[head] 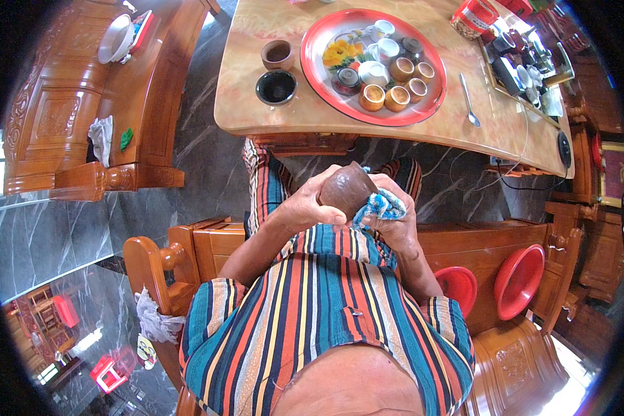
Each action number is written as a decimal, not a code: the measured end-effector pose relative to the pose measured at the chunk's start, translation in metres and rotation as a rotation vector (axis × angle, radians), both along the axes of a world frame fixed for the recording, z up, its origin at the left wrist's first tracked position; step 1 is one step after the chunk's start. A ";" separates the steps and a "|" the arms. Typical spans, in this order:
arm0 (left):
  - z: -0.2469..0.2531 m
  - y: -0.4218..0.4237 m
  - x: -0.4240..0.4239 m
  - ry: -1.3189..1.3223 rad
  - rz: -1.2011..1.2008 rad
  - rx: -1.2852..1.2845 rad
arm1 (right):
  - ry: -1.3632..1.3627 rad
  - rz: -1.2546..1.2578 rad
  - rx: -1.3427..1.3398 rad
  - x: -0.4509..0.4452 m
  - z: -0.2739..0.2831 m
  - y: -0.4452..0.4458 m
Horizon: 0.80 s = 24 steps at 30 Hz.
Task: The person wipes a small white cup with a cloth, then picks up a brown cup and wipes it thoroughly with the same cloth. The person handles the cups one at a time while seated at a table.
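Above my lap, my left hand grips a brown clay pot or pitcher with a small spout-like lip. My right hand holds a blue-and-white cloth against the same vessel on its right side. The vessel is tilted, and its opening cannot be made out. In front of me on the marble-look table stand a brown clay cup and a black glazed bowl. To their right lies a red-rimmed round tray with several small cups and lidded pots on it.
A metal spoon lies right of the tray. Farther right are a red tub and a crowded tea tray with a cable below. Red basins sit on the wooden bench at my right. Another bench stands at the left.
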<state>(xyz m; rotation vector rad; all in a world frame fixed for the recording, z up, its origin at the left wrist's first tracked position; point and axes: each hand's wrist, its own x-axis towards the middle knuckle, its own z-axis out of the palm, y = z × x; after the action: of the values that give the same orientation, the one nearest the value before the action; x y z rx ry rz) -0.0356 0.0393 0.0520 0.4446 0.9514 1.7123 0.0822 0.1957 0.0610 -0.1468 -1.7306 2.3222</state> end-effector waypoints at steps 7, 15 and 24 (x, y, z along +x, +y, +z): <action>0.005 0.000 -0.006 0.633 0.034 -0.117 | 0.002 -0.016 0.148 0.000 -0.009 0.005; 0.013 0.008 0.011 1.196 0.173 -0.363 | -0.203 -0.001 0.076 -0.007 -0.006 0.004; -0.001 0.015 0.019 1.189 0.348 -0.394 | -0.180 -0.124 0.209 -0.024 -0.007 -0.006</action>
<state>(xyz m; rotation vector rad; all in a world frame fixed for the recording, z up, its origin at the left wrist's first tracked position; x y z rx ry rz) -0.0167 0.0541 0.0515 1.1182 2.2666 1.4086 0.0582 0.1895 0.0544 -0.4238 -1.9753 2.0815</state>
